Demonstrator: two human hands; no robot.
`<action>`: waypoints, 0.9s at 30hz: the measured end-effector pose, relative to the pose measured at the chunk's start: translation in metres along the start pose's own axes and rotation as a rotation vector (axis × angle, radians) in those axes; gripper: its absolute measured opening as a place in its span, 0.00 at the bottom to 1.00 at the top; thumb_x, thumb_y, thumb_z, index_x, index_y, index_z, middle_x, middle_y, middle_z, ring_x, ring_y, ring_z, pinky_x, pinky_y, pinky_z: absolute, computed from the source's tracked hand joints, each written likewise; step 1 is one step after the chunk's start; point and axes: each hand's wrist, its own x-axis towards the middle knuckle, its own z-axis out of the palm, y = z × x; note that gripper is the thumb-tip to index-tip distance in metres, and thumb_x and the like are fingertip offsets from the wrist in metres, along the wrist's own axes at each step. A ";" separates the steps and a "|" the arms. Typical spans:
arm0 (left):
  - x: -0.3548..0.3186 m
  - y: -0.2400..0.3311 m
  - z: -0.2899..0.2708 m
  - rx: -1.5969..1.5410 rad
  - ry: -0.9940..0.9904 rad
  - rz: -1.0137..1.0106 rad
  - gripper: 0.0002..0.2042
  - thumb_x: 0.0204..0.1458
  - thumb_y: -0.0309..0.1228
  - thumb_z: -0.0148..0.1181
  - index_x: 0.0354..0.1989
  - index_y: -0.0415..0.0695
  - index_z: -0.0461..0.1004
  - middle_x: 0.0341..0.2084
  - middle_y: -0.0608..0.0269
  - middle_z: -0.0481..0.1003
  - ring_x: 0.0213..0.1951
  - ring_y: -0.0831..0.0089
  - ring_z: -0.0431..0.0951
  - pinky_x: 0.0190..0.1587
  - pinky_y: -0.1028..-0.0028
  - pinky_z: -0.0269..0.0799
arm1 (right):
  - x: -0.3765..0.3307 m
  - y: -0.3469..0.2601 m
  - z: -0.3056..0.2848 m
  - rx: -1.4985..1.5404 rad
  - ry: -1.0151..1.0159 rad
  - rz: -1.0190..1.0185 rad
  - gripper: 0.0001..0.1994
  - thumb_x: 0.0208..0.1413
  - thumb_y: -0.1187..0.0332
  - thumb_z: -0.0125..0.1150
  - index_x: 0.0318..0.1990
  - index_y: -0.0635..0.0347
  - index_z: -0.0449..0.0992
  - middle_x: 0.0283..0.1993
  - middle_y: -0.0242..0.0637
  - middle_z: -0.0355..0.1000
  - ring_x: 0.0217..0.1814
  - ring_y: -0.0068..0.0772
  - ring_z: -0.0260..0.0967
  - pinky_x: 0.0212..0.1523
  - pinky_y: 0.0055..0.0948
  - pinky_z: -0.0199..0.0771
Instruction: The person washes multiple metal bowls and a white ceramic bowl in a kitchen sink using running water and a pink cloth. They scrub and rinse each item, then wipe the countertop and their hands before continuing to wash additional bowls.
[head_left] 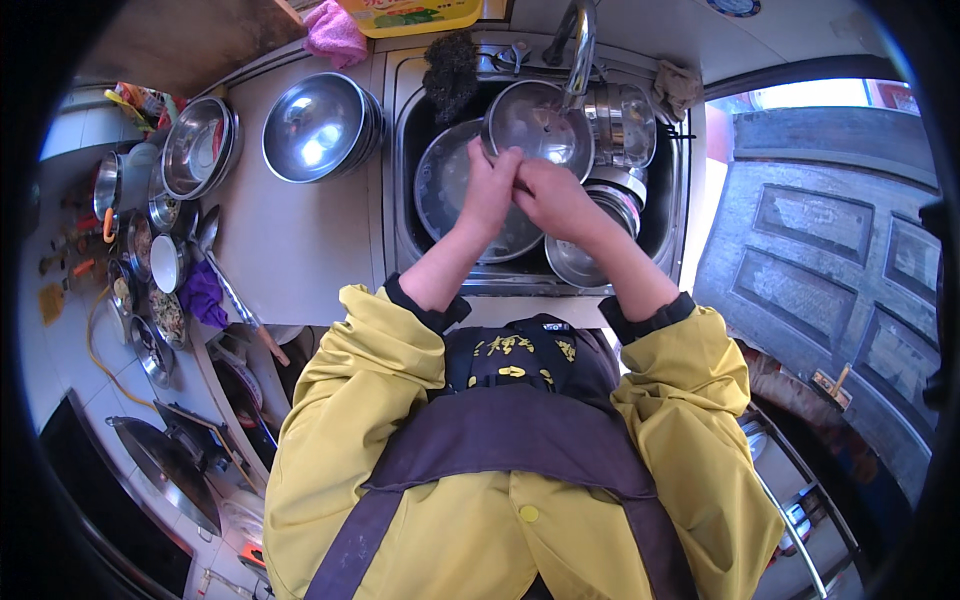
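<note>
Over the sink (402, 215), both of my hands are closed together at the near rim of a steel bowl (540, 118) tilted under the faucet (580, 60). My left hand (488, 190) grips the rim on its left side, thumb toward the middle. Right beside it my right hand (552, 195) is curled at the same rim; its fingertips are hidden. Beneath, a wide steel basin (445, 185) sits in the sink with cloudy liquid in it. Stacked steel bowls (575, 262) lie to the right of it, and more steelware (628, 125) stands behind them.
Stacked steel bowls (315, 125) and steel basins (198, 145) stand on the left counter (285, 240). A dark scouring pad (452, 72) lies at the sink's back left, a rag (677, 85) at its back right. A long-handled spatula (240, 300) overhangs the counter edge. A panelled door (820, 225) is at right.
</note>
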 end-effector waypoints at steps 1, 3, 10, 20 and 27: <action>-0.002 0.002 0.002 0.043 0.002 -0.090 0.19 0.50 0.35 0.51 0.48 0.45 0.56 0.36 0.61 0.66 0.40 0.71 0.69 0.38 0.64 0.71 | 0.000 0.004 0.002 -0.055 -0.026 -0.143 0.16 0.47 0.69 0.56 0.46 0.52 0.71 0.52 0.39 0.66 0.56 0.43 0.61 0.60 0.47 0.50; 0.005 0.010 -0.009 -0.086 -0.011 -0.370 0.18 0.51 0.37 0.49 0.49 0.44 0.58 0.39 0.60 0.67 0.43 0.69 0.70 0.41 0.63 0.71 | -0.003 0.013 0.000 -0.683 0.020 -0.224 0.18 0.46 0.71 0.57 0.47 0.50 0.70 0.57 0.38 0.62 0.58 0.41 0.58 0.63 0.46 0.46; 0.004 0.000 -0.010 0.225 0.025 -0.044 0.29 0.48 0.37 0.53 0.54 0.36 0.51 0.38 0.55 0.66 0.36 0.71 0.69 0.33 0.71 0.70 | 0.000 0.014 0.008 -0.007 0.011 -0.028 0.16 0.44 0.69 0.56 0.44 0.50 0.72 0.43 0.39 0.70 0.49 0.45 0.64 0.52 0.45 0.60; 0.008 0.003 -0.015 0.211 -0.052 -0.227 0.26 0.47 0.44 0.50 0.50 0.41 0.53 0.37 0.55 0.66 0.39 0.63 0.71 0.39 0.57 0.72 | 0.001 0.007 0.008 0.259 0.021 -0.043 0.12 0.49 0.66 0.56 0.42 0.50 0.75 0.39 0.35 0.73 0.53 0.38 0.64 0.62 0.53 0.43; 0.012 -0.020 -0.033 -0.417 -0.185 -0.844 0.28 0.51 0.48 0.40 0.57 0.44 0.52 0.50 0.44 0.61 0.46 0.49 0.70 0.39 0.58 0.76 | -0.012 0.015 -0.024 -0.231 0.122 -0.060 0.13 0.46 0.57 0.58 0.36 0.54 0.73 0.35 0.35 0.69 0.46 0.39 0.65 0.62 0.58 0.39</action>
